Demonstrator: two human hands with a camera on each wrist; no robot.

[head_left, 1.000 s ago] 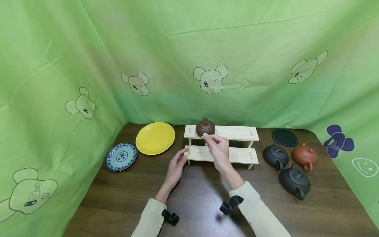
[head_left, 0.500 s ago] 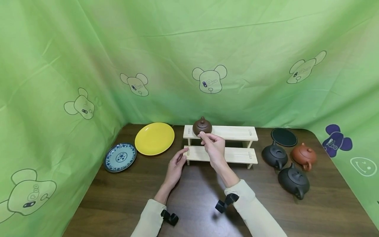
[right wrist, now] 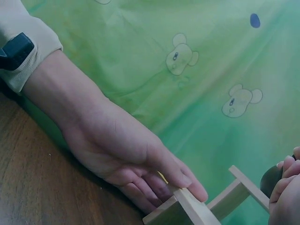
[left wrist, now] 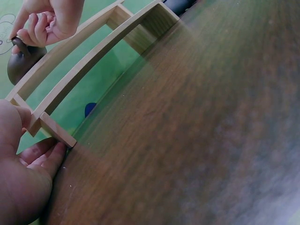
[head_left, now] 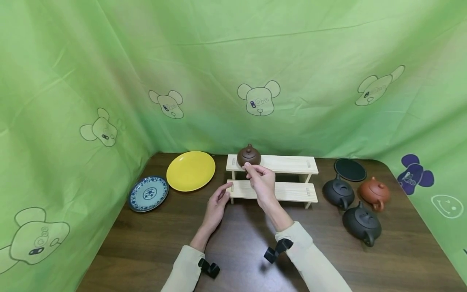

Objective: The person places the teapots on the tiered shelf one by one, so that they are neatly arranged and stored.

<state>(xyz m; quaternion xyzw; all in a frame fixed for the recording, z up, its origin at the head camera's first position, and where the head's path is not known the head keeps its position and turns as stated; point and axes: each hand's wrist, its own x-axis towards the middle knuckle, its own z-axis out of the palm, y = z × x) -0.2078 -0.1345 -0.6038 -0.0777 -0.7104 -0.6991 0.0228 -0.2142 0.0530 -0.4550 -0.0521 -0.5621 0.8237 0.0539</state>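
A small dark brown teapot (head_left: 249, 155) stands upright on the left part of the upper shelf of a pale two-step wooden stand (head_left: 292, 163). My right hand (head_left: 264, 185) pinches its handle, which points toward me; the left wrist view shows the handle (left wrist: 19, 44) between thumb and finger. At the stand's lower left end, my left hand (head_left: 215, 206) holds the edge of the lower shelf (head_left: 295, 191). In the right wrist view, that left hand (right wrist: 126, 145) has thumb and fingers about the shelf end.
On the left lie a yellow plate (head_left: 191, 171) and a blue patterned plate (head_left: 148, 194). To the right are two black teapots, one nearer (head_left: 362, 223) and one farther (head_left: 338, 192), a reddish teapot (head_left: 374, 191) and a dark round dish (head_left: 350, 169). Green cloth (head_left: 204, 52) hangs behind.
My right hand has shifted slightly left along the upper shelf, and the brown teapot with it. In the last half second both barely move. The left hand keeps its place.
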